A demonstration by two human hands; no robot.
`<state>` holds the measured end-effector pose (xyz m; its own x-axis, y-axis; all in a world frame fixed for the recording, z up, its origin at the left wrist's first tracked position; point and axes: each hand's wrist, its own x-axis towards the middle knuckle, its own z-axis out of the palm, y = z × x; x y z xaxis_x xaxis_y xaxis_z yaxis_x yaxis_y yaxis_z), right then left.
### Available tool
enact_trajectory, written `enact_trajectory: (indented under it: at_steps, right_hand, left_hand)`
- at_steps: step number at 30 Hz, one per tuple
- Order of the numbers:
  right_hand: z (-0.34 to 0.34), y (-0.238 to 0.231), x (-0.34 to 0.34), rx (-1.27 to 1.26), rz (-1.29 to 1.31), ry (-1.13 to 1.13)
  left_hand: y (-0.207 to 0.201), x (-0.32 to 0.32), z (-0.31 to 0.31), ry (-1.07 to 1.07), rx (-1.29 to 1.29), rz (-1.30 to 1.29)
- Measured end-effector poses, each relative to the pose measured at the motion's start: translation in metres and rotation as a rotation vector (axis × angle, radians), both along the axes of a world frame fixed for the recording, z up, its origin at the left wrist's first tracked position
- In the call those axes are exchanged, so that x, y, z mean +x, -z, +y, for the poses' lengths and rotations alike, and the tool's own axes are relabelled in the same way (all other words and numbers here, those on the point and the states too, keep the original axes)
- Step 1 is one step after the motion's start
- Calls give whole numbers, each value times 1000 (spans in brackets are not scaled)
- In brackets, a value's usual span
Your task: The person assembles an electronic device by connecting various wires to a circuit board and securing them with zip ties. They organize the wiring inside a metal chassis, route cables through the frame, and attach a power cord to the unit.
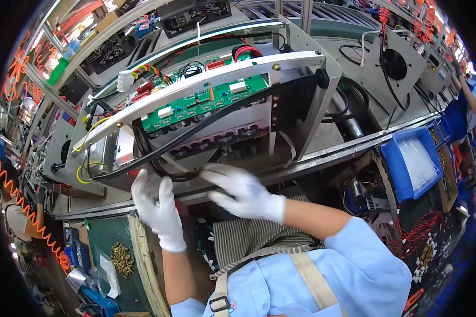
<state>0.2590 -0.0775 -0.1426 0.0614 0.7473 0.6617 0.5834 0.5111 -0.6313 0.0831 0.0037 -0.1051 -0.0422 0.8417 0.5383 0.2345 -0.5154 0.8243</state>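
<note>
Both my hands wear white gloves, in front of an open metal chassis (322, 100) standing on the workbench. My left hand (159, 214) is raised at its front lower edge, fingers apart, tips next to a loop of thick black cable (180, 176). I cannot tell whether they touch it. My right hand (243, 193), smeared by motion, lies just right of that loop with fingers apart and nothing visible in them. The cable runs up along the chassis front to its upper right corner. Behind it a green circuit board (211, 103) sits beneath a pale metal crossbar (195, 82).
A blue bin (391, 164) with clear plastic pieces stands on the right. Brass screws (122, 260) lie piled on a green surface at lower left. A metal panel with a fan (392, 64) is at back right. Another person (468, 100) works at far right; orange coiled hoses hang left.
</note>
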Motion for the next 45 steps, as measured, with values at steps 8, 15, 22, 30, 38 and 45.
enact_trajectory:
  at_steps: [8,15,22,30,38,45]
  right_hand:
    - [-92,37,61,-137,270,553]
    - [-86,-34,76,-476,1394,-223]
    - [-84,-24,46,-484,1415,-233]
    - [-47,-116,15,0,-419,-240]
    - [-52,-156,-13,-182,-500,-424]
    - [-90,-179,50,-256,-437,-573]
  left_hand:
    - [13,24,-64,580,161,334]
    - [33,85,-71,990,-259,314]
    - [47,67,-88,1141,-1001,-2]
    - [-61,-37,-85,749,-33,1235]
    - [-164,-46,-90,496,423,1295]
    - [-174,-37,-90,489,671,1396]
